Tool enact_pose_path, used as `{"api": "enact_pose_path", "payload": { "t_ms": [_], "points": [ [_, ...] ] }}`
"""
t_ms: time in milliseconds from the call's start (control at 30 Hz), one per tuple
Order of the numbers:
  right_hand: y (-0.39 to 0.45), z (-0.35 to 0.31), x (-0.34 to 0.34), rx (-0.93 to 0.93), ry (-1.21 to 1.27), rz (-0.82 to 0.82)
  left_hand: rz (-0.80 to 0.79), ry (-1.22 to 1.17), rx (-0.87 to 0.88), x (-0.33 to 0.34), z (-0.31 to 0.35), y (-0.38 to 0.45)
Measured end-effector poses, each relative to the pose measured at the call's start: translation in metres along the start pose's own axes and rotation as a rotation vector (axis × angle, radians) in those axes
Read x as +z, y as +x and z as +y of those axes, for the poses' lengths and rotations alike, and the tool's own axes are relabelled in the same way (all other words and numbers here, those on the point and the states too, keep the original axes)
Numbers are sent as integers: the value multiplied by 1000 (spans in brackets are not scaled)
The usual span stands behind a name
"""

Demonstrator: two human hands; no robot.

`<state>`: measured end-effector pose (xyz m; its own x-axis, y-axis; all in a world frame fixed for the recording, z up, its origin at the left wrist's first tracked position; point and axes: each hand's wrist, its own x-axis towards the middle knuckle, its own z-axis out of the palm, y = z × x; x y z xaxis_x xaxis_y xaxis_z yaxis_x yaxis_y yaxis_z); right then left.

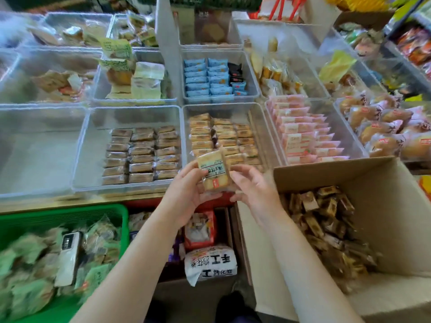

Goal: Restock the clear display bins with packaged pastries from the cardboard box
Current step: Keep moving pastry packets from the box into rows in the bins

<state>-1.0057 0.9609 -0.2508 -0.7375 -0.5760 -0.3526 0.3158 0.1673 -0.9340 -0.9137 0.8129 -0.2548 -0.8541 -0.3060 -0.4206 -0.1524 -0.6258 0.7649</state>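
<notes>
1. I see my left hand (186,192) pinching a packaged pastry (213,171), thumb on its printed face and fingers curled behind it.
2. My right hand (253,188) sits just beside the pack at its 3 o'clock edge, fingers loosely spread; whether the fingertips touch the wrapper I cannot quite tell.
3. The pack stands upright, its long axis running from 6 to 12 o'clock, held above the near rim of the clear display bin (258,117) of tan pastries.
4. That bin lies straight ahead at 12 o'clock from both hands, so I judge the coming move a short forward reach, with the left hand nearer the open near row.
5. The cardboard box (333,169), holding more brown packs, sits at 4 o'clock, close to my right arm.
</notes>
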Motion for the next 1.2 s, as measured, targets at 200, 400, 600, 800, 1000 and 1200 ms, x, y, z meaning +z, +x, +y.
{"api": "enact_pose_path", "payload": {
  "t_ms": [200,400,600,800,1000,1200],
  "points": [
    [5,25,156,149,-166,-101,93,163,-86,-136,42,-31],
    [31,25,202,191,-139,-65,111,291,-69,-183,74,-31],
    [70,-12,138,63,-212,222,211,405,-72,-132,71,33],
    [145,-41,26,-44,-353,388,307,1005,105,-67,39,129],
    [230,-44,-44,-69,-547,386,271,1777,179,-49,8,204],
    [297,-36,-52,-136,-743,297,230,1993,82,-56,-3,219]
  ]
}}
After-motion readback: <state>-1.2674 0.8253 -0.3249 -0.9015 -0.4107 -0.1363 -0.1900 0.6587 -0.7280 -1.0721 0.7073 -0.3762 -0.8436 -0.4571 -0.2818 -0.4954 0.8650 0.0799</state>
